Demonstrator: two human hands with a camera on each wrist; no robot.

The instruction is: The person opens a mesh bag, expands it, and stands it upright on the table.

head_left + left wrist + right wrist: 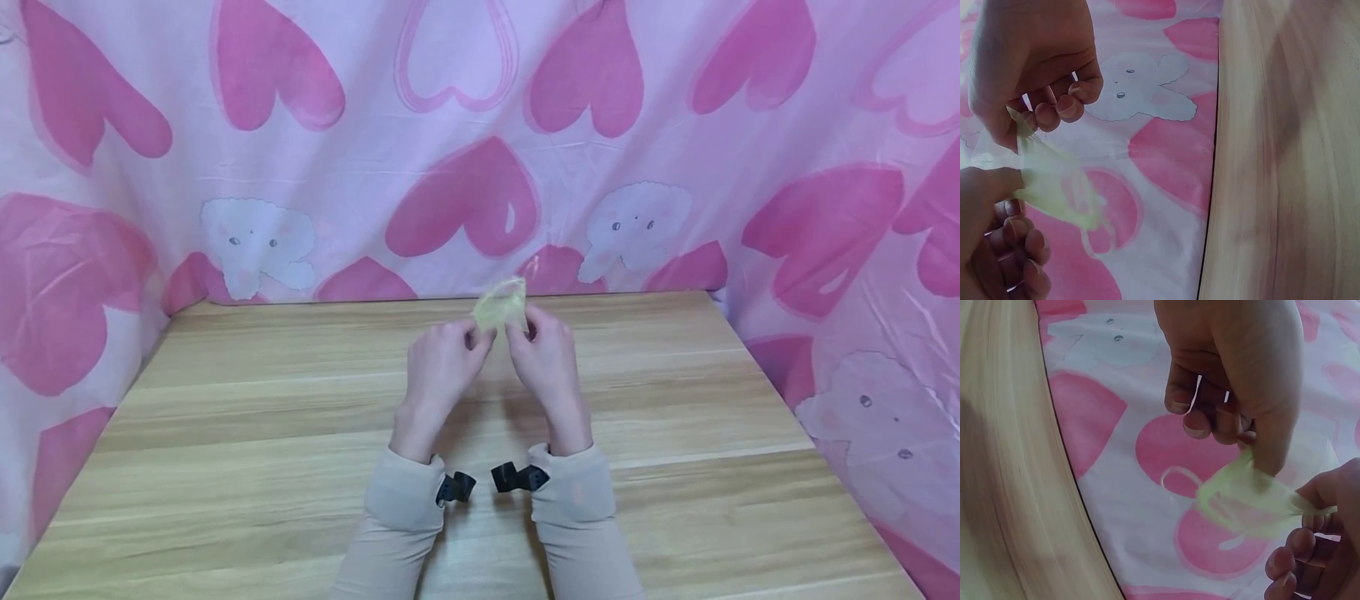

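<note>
A small, sheer yellow-green pouch [501,305] is held up above the far part of the table. My left hand [442,358] pinches its left edge between thumb and fingertips, while my right hand [547,354] pinches the right edge the same way. In the left wrist view the see-through fabric [1060,184] is stretched between the two hands. A thin pale cord loop [1180,478] hangs off it in the right wrist view. The parts of the pouch under the fingertips are hidden.
Below both forearms lies a wood-grain table [262,450]. A pink curtain [360,175] with hearts and white cartoon animals surrounds its back and sides. Black camera mounts [520,477] sit at both sleeve cuffs.
</note>
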